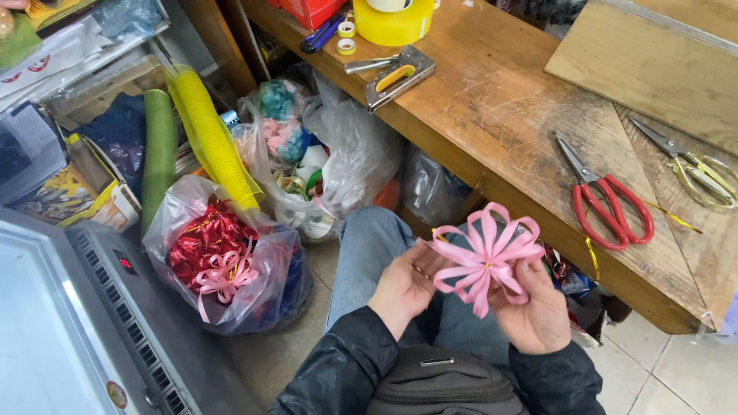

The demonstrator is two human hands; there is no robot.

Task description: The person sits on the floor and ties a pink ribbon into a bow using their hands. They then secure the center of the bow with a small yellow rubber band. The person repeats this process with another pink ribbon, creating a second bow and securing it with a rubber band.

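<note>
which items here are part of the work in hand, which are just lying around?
In hand:
pink ribbon bow, held by left hand and right hand

Lying about:
red-handled scissors
gold scissors
stapler
yellow tape roll
bag of finished bows

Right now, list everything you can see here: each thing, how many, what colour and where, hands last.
ribbon bow: one, pink, held between both hands
red-handled scissors: one, red and steel, on the wooden table
gold-handled scissors: one, gold, at the table's right edge
stapler: one, metal with a yellow grip, on the table's left end
tape roll: one large, yellow, top of the table
wooden table: one, brown, scratched
bag of bows: one clear bag, red and pink bows, on the floor
stack of cups: one, yellow, leaning above that bag
green roll: one, upright at left
left hand: one, under the bow
right hand: one, gripping the bow
</note>
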